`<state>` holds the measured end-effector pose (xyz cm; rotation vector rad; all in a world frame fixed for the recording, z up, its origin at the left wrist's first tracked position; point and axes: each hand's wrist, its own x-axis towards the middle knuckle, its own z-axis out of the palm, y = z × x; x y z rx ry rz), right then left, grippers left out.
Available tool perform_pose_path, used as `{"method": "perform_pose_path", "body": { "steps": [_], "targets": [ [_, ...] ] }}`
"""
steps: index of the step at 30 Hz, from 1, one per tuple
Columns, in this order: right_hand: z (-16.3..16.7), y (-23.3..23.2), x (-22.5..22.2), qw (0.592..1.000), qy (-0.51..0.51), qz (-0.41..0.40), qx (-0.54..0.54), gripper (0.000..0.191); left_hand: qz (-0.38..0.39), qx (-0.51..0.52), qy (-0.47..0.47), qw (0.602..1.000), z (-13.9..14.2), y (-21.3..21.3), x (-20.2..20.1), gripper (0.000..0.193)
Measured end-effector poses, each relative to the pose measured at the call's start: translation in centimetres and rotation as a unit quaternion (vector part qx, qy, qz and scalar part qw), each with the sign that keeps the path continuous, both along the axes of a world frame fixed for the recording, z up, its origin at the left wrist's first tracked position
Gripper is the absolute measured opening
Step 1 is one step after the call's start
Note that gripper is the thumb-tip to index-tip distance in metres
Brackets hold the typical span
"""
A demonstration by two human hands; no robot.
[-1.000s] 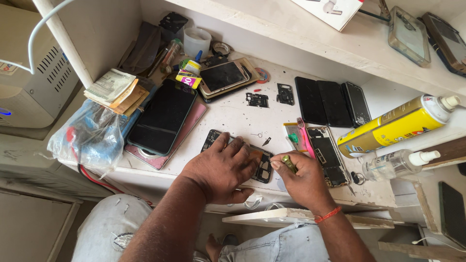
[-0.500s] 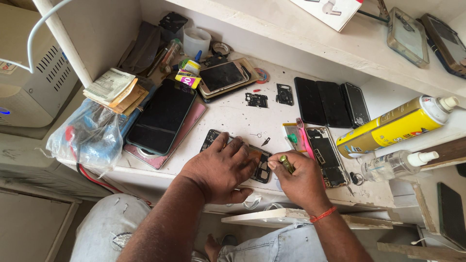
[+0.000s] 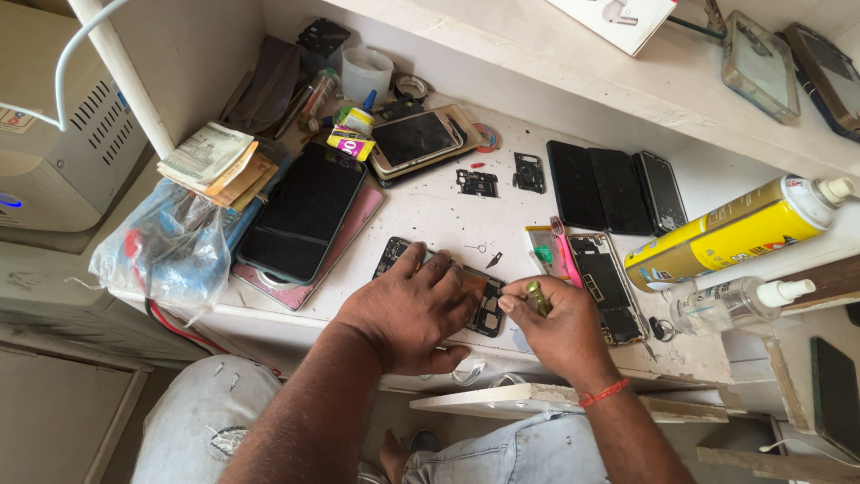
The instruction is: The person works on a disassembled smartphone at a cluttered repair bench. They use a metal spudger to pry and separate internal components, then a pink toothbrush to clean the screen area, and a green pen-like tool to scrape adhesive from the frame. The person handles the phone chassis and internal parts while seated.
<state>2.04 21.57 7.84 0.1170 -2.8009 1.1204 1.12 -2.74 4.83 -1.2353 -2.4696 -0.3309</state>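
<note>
An opened phone (image 3: 488,305), with its inner boards exposed, is laid flat near the front edge of the white bench (image 3: 430,215) and is pressed down by the left hand (image 3: 412,309), whose fingers are spread across its upper part. A small screwdriver with a yellowish handle (image 3: 537,298) is pinched between the closed fingers of the right hand (image 3: 560,332), and its tip is directed at the right edge of the opened phone, just beside the left fingertips. The two hands are held close together, almost touching. Just to the right, a second opened phone (image 3: 609,287) is seen lying beside a pink tool (image 3: 566,260). A large dark tablet (image 3: 303,213) is rested on a pink sleeve at the left, next to a crumpled plastic bag (image 3: 166,246). Three dark phones (image 3: 618,188) are lined up further back, and a yellow spray can (image 3: 735,233) is laid on its side at the right, above a clear bottle (image 3: 739,303).
</note>
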Motion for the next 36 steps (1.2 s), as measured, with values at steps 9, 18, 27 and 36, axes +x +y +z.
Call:
{"method": "perform_pose_path", "body": {
  "steps": [9, 18, 27, 36],
  "targets": [
    [0.9, 1.6, -2.4, 0.988, -0.11, 0.061, -0.088, 0.021, -0.001, 0.002, 0.007, 1.0, 0.3, -0.2, 0.1, 0.068],
    [2.8, 0.9, -3.0, 0.955, -0.261, -0.051, -0.131, 0.025, -0.005, -0.01, -0.014, 1.0, 0.4, -0.2, 0.0, 0.069],
    [3.5, 1.5, -2.1, 0.951, -0.203, -0.074, -0.22, 0.02, -0.002, -0.012, -0.018, 1.0, 0.3, -0.1, 0.0, 0.07],
    [0.8, 2.0, 1.7, 0.934, 0.171, 0.079, -0.304, 0.045, -0.006, 0.013, 0.003, 1.0, -0.2, 0.2, 0.0, 0.071]
  ]
}}
